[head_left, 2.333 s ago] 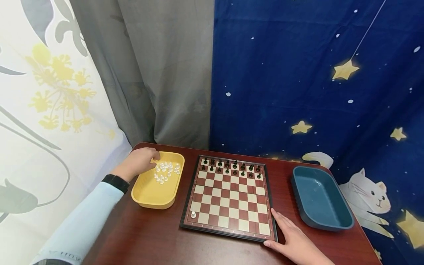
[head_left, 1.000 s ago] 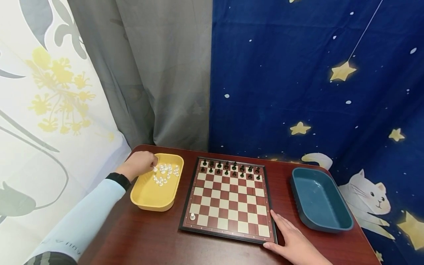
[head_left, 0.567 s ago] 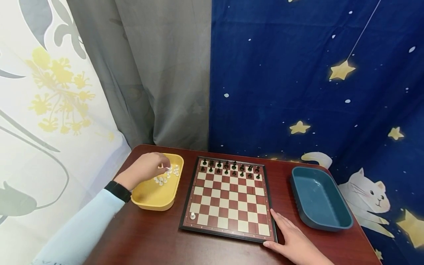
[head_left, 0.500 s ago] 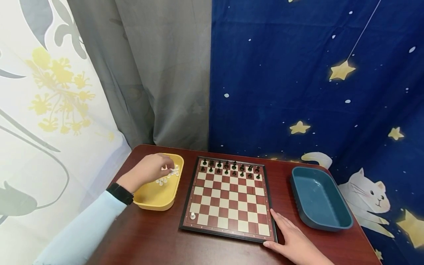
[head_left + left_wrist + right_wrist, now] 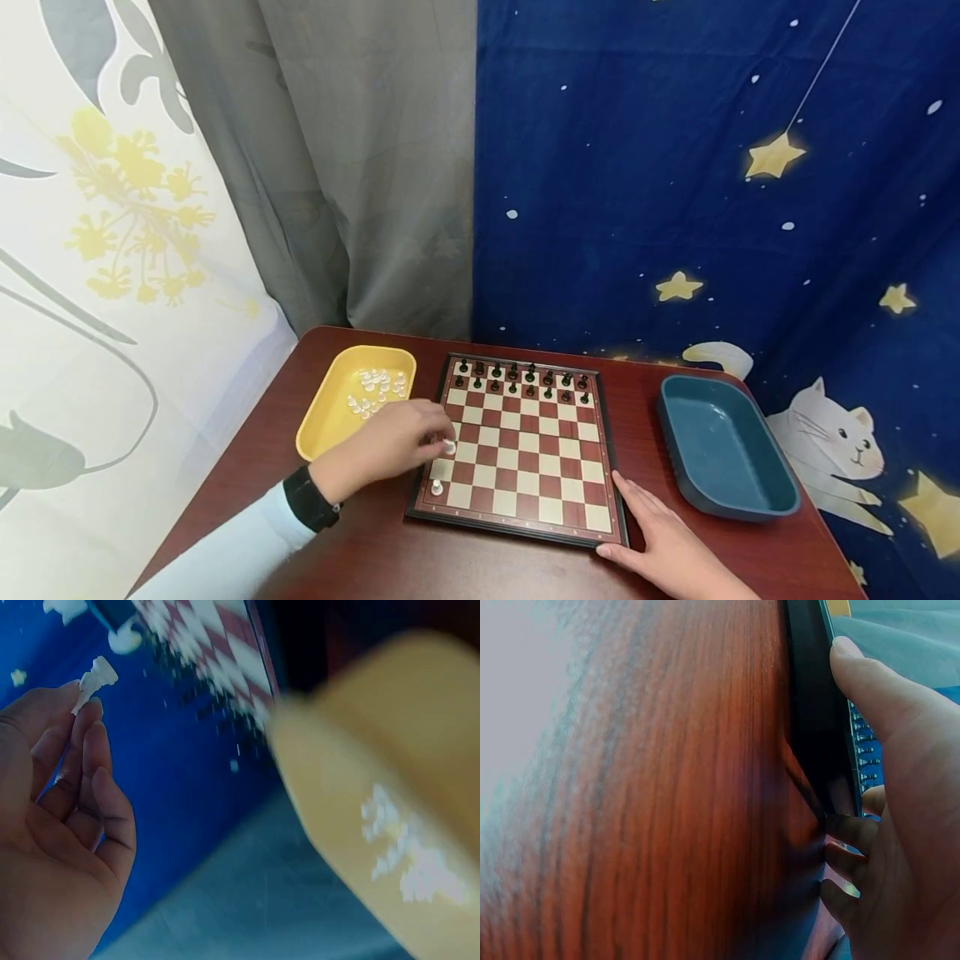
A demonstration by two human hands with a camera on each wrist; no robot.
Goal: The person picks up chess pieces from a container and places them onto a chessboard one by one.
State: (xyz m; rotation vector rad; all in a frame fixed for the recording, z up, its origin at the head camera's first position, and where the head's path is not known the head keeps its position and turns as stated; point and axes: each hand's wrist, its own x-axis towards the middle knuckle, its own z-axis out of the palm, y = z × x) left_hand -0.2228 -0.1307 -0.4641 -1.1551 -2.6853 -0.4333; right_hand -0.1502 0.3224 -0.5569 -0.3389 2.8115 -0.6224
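Curtains hang behind the table (image 5: 360, 550). My left hand (image 5: 390, 446) pinches a white piece (image 5: 448, 447) at its fingertips, over the near left squares of the board (image 5: 525, 467); another white piece (image 5: 437, 486) stands just below it. Behind that hand sits the yellow tray (image 5: 326, 425). My right hand (image 5: 667, 550) lies flat, fingers straight, against the board's near right corner.
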